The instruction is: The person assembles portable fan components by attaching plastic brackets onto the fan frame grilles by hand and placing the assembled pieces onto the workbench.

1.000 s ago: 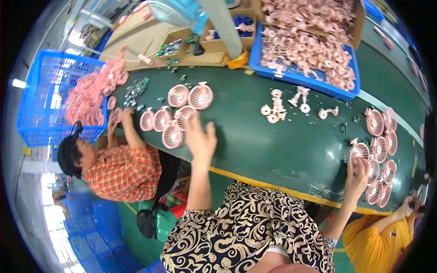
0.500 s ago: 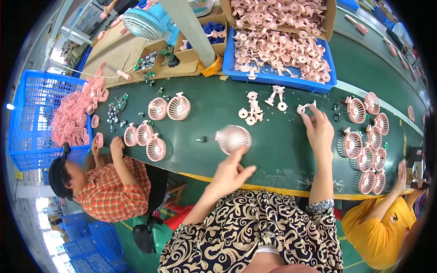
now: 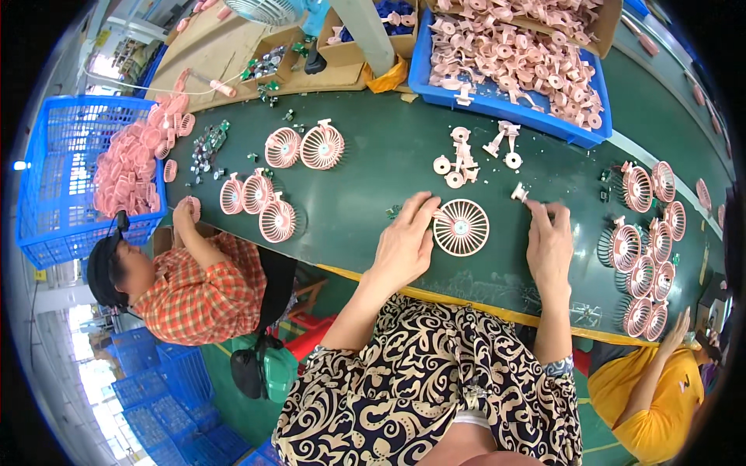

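Observation:
A round pink fan head (image 3: 461, 227) with radial slats and a pale green centre lies face up before me. My left hand (image 3: 404, 247) is closed at its left rim, thumb and fingers pinching the edge where a small stub shows. To the right of the fan head, my right hand (image 3: 550, 245) has its fingertips closed on a small pale pink bracket (image 3: 520, 192), seen side-on. Small green circuit boards with wires (image 3: 395, 211) show just beyond my left fingers. Farther off lie several loose pink brackets (image 3: 460, 159) and a few more (image 3: 507, 145).
Pink fan heads stand in groups at left (image 3: 277, 220) and right (image 3: 639, 276). A blue tray (image 3: 509, 113) heaped with pink brackets sits at the far side. Co-workers in a checked shirt (image 3: 198, 299) and a yellow shirt (image 3: 651, 400) flank me; a blue crate (image 3: 54, 186) stands far left.
My left hand has shifted from the fan head's near edge to its left rim, and the blur over it is gone. The bracket at my right hand has turned side-on. The whole view has shifted.

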A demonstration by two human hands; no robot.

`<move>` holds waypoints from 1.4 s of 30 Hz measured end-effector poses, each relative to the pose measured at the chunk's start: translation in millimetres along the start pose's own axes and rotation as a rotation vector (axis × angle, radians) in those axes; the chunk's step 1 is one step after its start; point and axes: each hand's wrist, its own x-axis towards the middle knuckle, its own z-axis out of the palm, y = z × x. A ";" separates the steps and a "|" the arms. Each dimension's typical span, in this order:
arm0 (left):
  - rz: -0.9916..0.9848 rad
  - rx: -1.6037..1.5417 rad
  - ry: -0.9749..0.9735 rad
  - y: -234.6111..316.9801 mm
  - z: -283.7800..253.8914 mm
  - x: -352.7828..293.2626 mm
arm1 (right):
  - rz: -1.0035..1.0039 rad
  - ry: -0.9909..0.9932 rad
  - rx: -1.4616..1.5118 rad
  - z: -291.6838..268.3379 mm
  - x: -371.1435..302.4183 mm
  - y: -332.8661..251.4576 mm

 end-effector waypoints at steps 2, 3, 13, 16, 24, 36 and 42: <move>0.031 0.104 -0.003 -3.4 5.1 2.3 | 0.029 0.008 0.064 -3.4 -15.2 -3.4; 0.028 0.185 0.006 -3.3 6.0 3.0 | 0.051 0.018 0.132 -4.4 -21.2 -3.7; -0.027 0.293 0.089 3.2 3.9 1.2 | 0.148 -0.031 0.195 -14.1 -29.3 4.7; -0.046 0.141 0.028 3.3 3.5 -0.3 | 0.175 -0.080 0.230 -18.6 -21.9 8.6; -0.108 -0.109 -0.025 -0.9 13.6 -1.6 | -0.107 -0.002 0.369 -8.6 -11.4 -46.5; -0.145 -0.081 -0.075 -9.2 16.2 -0.2 | -0.240 -0.129 0.147 16.4 -11.4 -59.0; -0.179 -0.097 -0.139 1.3 15.9 8.4 | -0.217 -0.252 -0.012 17.3 -7.7 -62.3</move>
